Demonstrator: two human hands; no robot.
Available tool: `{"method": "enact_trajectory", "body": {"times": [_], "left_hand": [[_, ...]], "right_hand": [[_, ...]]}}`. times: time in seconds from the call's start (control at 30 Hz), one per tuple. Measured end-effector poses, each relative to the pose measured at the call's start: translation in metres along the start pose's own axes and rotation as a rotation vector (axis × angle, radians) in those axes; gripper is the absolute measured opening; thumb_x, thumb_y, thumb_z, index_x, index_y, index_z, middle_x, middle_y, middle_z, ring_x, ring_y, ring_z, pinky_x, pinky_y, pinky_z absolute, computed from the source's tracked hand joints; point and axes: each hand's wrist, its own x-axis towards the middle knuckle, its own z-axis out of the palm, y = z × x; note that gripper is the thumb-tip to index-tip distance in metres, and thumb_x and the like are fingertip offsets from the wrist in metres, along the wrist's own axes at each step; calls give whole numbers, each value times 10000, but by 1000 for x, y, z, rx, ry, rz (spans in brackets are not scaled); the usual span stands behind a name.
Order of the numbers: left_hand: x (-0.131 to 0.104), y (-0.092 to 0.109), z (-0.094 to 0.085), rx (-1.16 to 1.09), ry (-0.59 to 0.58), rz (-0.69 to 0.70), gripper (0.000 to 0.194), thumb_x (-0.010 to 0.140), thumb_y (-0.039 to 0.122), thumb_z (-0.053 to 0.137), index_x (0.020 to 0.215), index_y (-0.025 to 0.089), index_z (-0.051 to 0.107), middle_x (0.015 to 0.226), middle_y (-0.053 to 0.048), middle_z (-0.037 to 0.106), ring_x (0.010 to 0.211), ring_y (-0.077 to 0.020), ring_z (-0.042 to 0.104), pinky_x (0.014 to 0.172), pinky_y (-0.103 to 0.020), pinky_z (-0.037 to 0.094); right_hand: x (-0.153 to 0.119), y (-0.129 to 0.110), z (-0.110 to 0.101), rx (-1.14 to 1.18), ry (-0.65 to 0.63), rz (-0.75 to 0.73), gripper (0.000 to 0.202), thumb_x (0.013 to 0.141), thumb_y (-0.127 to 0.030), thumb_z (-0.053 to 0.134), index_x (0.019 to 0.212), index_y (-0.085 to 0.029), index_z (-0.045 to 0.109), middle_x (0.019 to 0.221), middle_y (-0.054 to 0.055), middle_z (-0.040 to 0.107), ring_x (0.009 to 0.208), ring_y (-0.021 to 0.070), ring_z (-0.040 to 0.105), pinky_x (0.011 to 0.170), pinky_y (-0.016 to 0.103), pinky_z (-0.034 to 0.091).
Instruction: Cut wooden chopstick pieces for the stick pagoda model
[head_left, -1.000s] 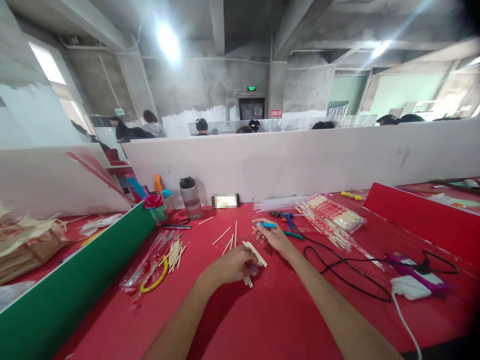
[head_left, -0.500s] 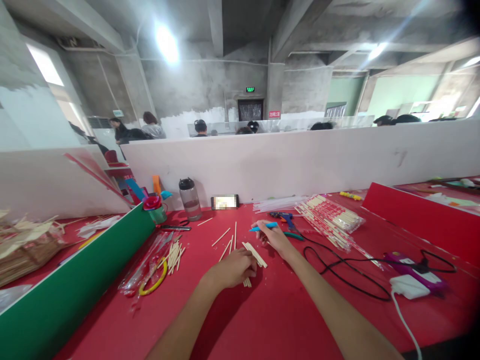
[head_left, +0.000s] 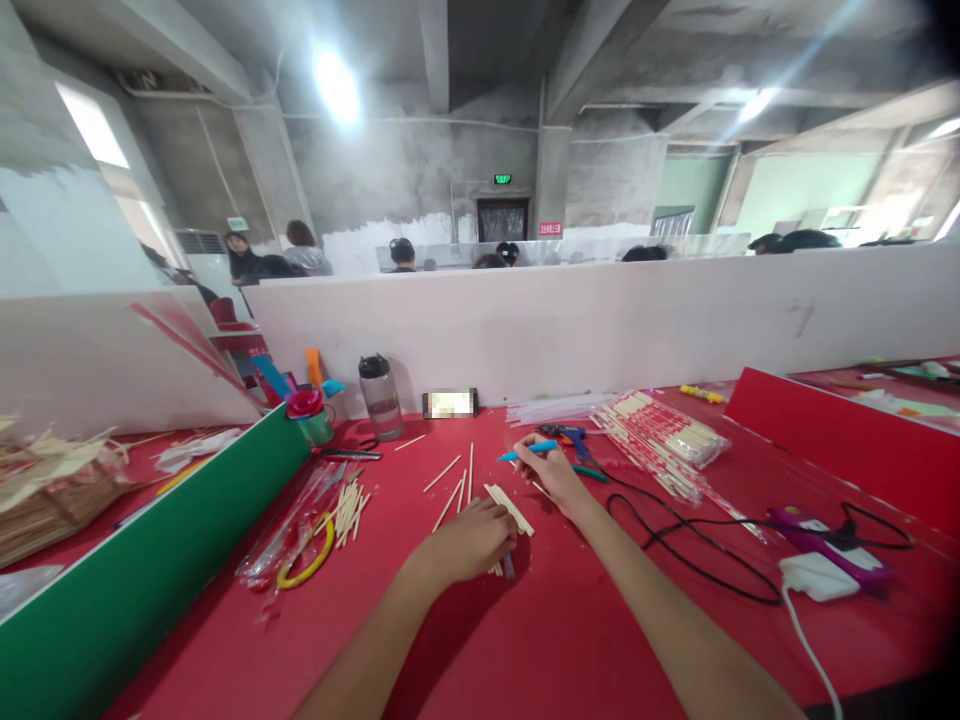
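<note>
My right hand [head_left: 543, 470] is closed around a blue pen [head_left: 531, 451], whose tip points left. A thin wooden stick [head_left: 538, 489] shows just under that hand. My left hand [head_left: 474, 540] lies lower and to the left, palm down, its fingers bent together. Short wooden sticks [head_left: 513, 510] lie side by side against its fingertips. A narrow grey strip [head_left: 509, 566] and more stick ends poke out below its fingers; what the fingers grip is hidden. Several loose sticks [head_left: 450, 504] lie beyond the left hand.
On the left are a stick pile [head_left: 349, 515], yellow-handled scissors [head_left: 306, 578], a bottle [head_left: 381, 400] and a green divider [head_left: 157, 540]. A phone [head_left: 450, 403] leans at the back. Right are a glue gun [head_left: 574, 440], bagged sticks [head_left: 660, 435], a black cable [head_left: 679, 530] and a purple power strip [head_left: 832, 545].
My left hand has shifted slightly right, and the grey strip now shows below its fingers. A stick has come into view under my right hand, which still holds the pen.
</note>
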Motion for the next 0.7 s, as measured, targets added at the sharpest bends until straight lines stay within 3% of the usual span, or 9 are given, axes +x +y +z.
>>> {"method": "enact_trajectory", "body": {"times": [0.13,0.27,0.5,0.6,0.7], "left_hand": [[-4,2,-5,-111,3,6,200,847,168,536,1003,232,642,986,-69,676,940,-216,592,857,-313,407],[-7,2,-9,-176,-66,33,209,744,296,708,950,265,688,982,-42,684,919,-228,608,825,-318,419],[-2,2,-8,-253,-96,84,134,793,194,651,895,260,707,925,-33,689,881,-192,616,778,-272,434],[1,-2,-9,-333,65,2,131,836,209,601,925,235,693,983,-44,681,880,-174,618,788,-262,445],[4,-11,-11,-421,329,-139,121,864,248,571,923,200,666,912,-44,682,813,-161,611,755,-259,455]], "right_hand": [[0,0,0,-1,3,-2,350,738,-500,700,803,-188,555,600,-28,616,502,100,518,478,213,400],[1,0,0,-1,12,10,370,730,-527,695,796,-189,557,595,-25,615,493,101,516,466,210,392],[0,-2,1,30,-3,26,356,717,-502,720,810,-186,584,651,-6,644,498,97,526,459,205,390],[0,-4,2,48,13,15,364,709,-510,723,808,-189,583,646,-11,641,488,94,520,454,207,383],[0,-6,2,87,58,-6,383,685,-513,741,796,-192,565,618,-21,622,472,91,504,442,206,362]]}}
